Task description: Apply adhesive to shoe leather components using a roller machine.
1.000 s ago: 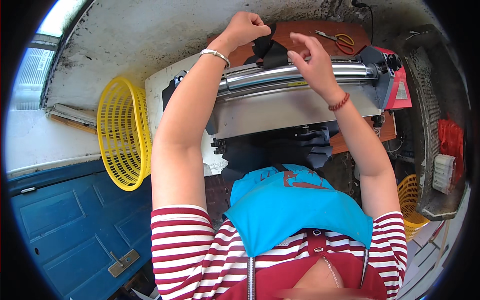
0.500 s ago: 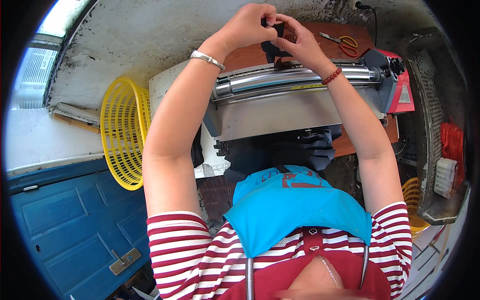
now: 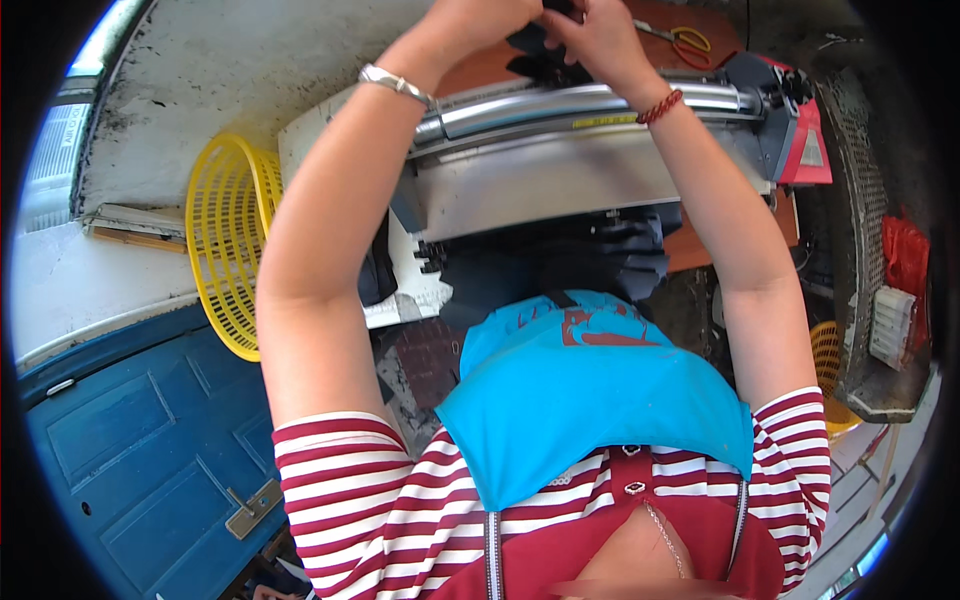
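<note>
Black material (image 3: 529, 42) shows at twelve o'clock beyond the wide roller machine (image 3: 545, 182), its long axis unclear. It lies at about five o'clock from the left hand (image 3: 488, 18) and eight o'clock from the right hand (image 3: 602, 42), both about equally near. The right thumb and fingers curve round a dark part, but the view's upper edge crops both grips, so I cannot tell whether either pinches.

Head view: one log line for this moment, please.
left hand: at black material, partly cropped; right hand: same; metal roller: nearer body; scissors: right of hands
</note>
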`<action>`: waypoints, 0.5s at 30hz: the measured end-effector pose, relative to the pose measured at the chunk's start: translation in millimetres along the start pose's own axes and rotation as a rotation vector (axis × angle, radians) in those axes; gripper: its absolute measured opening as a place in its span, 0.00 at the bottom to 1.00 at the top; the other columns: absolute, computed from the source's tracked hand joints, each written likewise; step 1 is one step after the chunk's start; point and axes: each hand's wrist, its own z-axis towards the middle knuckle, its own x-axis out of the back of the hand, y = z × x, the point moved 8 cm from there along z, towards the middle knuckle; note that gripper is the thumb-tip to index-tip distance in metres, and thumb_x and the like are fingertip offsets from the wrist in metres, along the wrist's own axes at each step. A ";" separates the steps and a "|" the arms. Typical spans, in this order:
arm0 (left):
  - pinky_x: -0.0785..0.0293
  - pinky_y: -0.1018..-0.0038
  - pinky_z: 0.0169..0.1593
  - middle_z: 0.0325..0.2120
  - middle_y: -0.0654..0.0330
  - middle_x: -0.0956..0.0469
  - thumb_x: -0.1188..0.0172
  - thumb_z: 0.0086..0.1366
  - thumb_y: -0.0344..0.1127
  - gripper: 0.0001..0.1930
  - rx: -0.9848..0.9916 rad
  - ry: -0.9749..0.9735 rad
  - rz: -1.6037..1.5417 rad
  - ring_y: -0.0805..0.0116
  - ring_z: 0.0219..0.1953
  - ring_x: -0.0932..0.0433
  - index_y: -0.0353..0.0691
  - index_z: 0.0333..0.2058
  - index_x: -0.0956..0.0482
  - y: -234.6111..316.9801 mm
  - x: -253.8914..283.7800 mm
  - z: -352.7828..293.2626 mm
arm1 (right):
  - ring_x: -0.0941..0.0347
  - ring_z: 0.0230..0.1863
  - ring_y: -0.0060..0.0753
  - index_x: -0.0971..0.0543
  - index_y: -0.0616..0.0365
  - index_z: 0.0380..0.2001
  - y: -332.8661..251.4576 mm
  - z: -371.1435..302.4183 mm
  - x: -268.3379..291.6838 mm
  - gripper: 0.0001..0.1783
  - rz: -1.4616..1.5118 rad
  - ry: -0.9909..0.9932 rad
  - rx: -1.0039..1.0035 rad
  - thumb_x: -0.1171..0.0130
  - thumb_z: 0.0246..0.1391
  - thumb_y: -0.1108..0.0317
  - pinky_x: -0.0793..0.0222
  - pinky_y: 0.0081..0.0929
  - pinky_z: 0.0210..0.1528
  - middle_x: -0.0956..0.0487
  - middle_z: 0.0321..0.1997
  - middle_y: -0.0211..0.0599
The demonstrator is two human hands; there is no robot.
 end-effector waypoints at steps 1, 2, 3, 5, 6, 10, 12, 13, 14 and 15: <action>0.24 0.62 0.57 0.52 0.42 0.19 0.45 0.61 0.20 0.29 0.016 -0.018 0.156 0.53 0.54 0.19 0.32 0.64 0.32 12.4 -0.9 -1.1 | 0.22 0.30 0.20 0.28 0.65 0.61 -6.9 -4.3 8.7 0.25 0.009 0.060 0.021 0.37 0.62 0.73 0.27 0.17 0.25 0.17 0.43 0.39; 0.24 0.60 0.59 0.53 0.42 0.20 0.46 0.61 0.21 0.30 0.029 -0.036 0.316 0.51 0.54 0.19 0.33 0.65 0.33 20.4 -0.9 -4.4 | 0.22 0.29 0.19 0.28 0.66 0.60 -15.6 -11.9 13.0 0.25 0.054 0.071 0.028 0.37 0.62 0.74 0.28 0.16 0.23 0.17 0.42 0.38; 0.18 0.61 0.51 0.53 0.46 0.19 0.46 0.62 0.21 0.30 -0.226 0.048 0.360 0.54 0.49 0.18 0.35 0.65 0.32 36.5 -1.7 -3.8 | 0.22 0.29 0.19 0.28 0.66 0.60 -9.0 -9.4 14.8 0.25 0.081 0.076 0.001 0.37 0.62 0.74 0.28 0.16 0.23 0.17 0.42 0.38; 0.16 0.65 0.43 0.54 0.47 0.19 0.46 0.62 0.20 0.30 -0.071 -0.052 0.132 0.56 0.46 0.17 0.36 0.64 0.31 13.8 -10.4 2.5 | 0.22 0.29 0.20 0.28 0.66 0.60 -0.3 -13.8 24.6 0.25 0.077 0.133 -0.014 0.37 0.62 0.73 0.28 0.17 0.24 0.17 0.43 0.39; 0.15 0.69 0.35 0.54 0.49 0.19 0.46 0.62 0.20 0.29 0.090 -0.136 -0.086 0.59 0.42 0.16 0.37 0.64 0.30 11.9 -12.6 -2.7 | 0.22 0.29 0.22 0.29 0.66 0.61 0.3 -20.1 25.6 0.25 0.053 0.171 -0.002 0.37 0.61 0.73 0.26 0.19 0.25 0.17 0.43 0.40; 0.18 0.76 0.24 0.54 0.49 0.20 0.50 0.66 0.18 0.25 0.247 -0.047 -0.022 0.65 0.29 0.18 0.37 0.61 0.26 -9.3 11.1 -17.4 | 0.25 0.28 0.20 0.19 0.58 0.47 -23.9 -112.6 10.4 0.11 -0.298 0.104 0.472 0.35 0.61 0.74 0.30 0.20 0.28 0.19 0.39 0.33; 0.18 0.75 0.24 0.53 0.48 0.20 0.53 0.67 0.17 0.26 0.212 -0.049 -0.046 0.65 0.26 0.19 0.39 0.62 0.25 -7.0 16.8 -25.6 | 0.23 0.26 0.32 0.17 0.54 0.42 -29.2 -174.0 -20.9 0.11 -0.186 -0.186 0.442 0.31 0.56 0.71 0.27 0.27 0.28 0.20 0.31 0.35; 0.18 0.75 0.24 0.53 0.48 0.20 0.54 0.67 0.17 0.27 0.246 -0.001 -0.042 0.65 0.25 0.19 0.40 0.63 0.26 -15.7 22.0 -23.8 | 0.23 0.26 0.38 0.17 0.54 0.39 -22.4 -201.5 -40.9 0.09 -0.255 -0.309 0.495 0.30 0.55 0.69 0.25 0.31 0.29 0.20 0.30 0.35; 0.18 0.74 0.24 0.52 0.48 0.20 0.55 0.67 0.16 0.28 0.280 0.046 -0.037 0.65 0.25 0.19 0.41 0.64 0.26 -24.2 27.0 -21.4 | 0.20 0.29 0.39 0.17 0.59 0.38 0.1 -226.0 -59.2 0.09 -0.271 -0.472 0.419 0.29 0.53 0.71 0.23 0.32 0.30 0.17 0.35 0.38; 0.17 0.74 0.25 0.53 0.46 0.21 0.56 0.67 0.16 0.30 0.292 0.040 -0.042 0.66 0.26 0.19 0.43 0.65 0.27 -28.3 26.9 -20.2 | 0.19 0.31 0.39 0.17 0.57 0.40 21.7 -244.6 -73.6 0.11 -0.270 -0.522 0.368 0.30 0.54 0.68 0.22 0.32 0.31 0.18 0.37 0.36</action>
